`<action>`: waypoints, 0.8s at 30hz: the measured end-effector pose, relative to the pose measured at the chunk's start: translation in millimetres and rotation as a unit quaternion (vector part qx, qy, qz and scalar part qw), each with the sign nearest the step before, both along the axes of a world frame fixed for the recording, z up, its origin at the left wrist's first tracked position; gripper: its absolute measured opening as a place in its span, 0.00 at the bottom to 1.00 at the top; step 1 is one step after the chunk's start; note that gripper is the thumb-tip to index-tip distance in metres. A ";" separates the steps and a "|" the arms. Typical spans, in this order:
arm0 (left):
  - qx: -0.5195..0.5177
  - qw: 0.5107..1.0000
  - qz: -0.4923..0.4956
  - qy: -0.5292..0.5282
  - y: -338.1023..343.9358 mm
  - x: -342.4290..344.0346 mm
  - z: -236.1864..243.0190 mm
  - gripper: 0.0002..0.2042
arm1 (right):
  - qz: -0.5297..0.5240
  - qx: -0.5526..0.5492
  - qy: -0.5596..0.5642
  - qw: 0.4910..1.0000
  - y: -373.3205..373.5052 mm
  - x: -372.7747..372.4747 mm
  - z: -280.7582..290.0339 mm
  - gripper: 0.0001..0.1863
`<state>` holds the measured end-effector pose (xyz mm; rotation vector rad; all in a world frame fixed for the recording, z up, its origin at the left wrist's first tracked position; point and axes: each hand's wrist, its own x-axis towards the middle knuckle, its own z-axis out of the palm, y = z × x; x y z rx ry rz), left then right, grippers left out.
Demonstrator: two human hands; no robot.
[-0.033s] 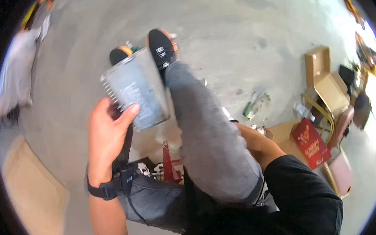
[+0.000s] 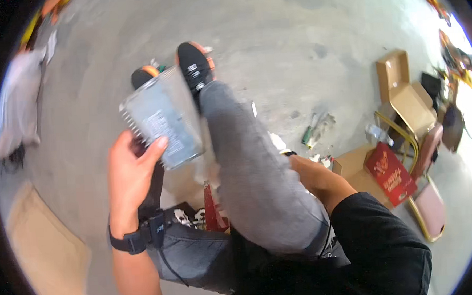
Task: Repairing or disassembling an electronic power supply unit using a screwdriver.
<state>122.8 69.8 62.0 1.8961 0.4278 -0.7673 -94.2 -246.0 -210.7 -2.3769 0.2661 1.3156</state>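
Note:
My left hand (image 2: 133, 171) grips the lower left edge of a flat, translucent case (image 2: 167, 113) with a toothed edge and bluish-grey contents, thumb on its front. It is held in the air left of my grey-clad leg (image 2: 248, 173), below my black-and-orange shoes (image 2: 194, 67). A black strapped band (image 2: 129, 241) is on my left wrist. My right forearm (image 2: 317, 178) reaches behind that leg, a dark band at its wrist; my right hand is hidden, with something white (image 2: 277, 141) beside it that I cannot make out.
On the grey floor lie a green item (image 2: 309, 133), a clear bottle (image 2: 379, 134), open cardboard boxes (image 2: 395, 75) and a red printed board (image 2: 392, 174) beside gold-framed chairs (image 2: 429, 209). A tan sheet (image 2: 38, 248) lies at the left, a pale draped bundle (image 2: 17, 100) beyond it.
The case and my left hand appear slightly further left and lower, as do my shoes; the whole view has shifted a little. My left hand's grip is the same.

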 end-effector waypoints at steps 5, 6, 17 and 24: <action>0.002 1.000 -0.028 -0.006 1.3 2.6 -0.5 0.16 | -0.092 0.023 0.016 0.995 -11.7 13.7 66.6 0.22; -0.004 1.000 -0.013 0.004 -1.7 3.7 1.5 0.17 | -0.120 0.028 -0.039 0.992 -15.8 12.9 75.9 0.23; 0.010 1.000 -0.014 -0.014 -2.6 -2.5 0.8 0.19 | -0.256 0.054 -0.174 0.949 -33.0 41.0 88.9 0.28; 0.001 1.000 -0.007 -0.010 -4.5 -2.2 -1.4 0.21 | -0.222 0.082 -0.206 0.949 -35.6 49.7 72.3 0.24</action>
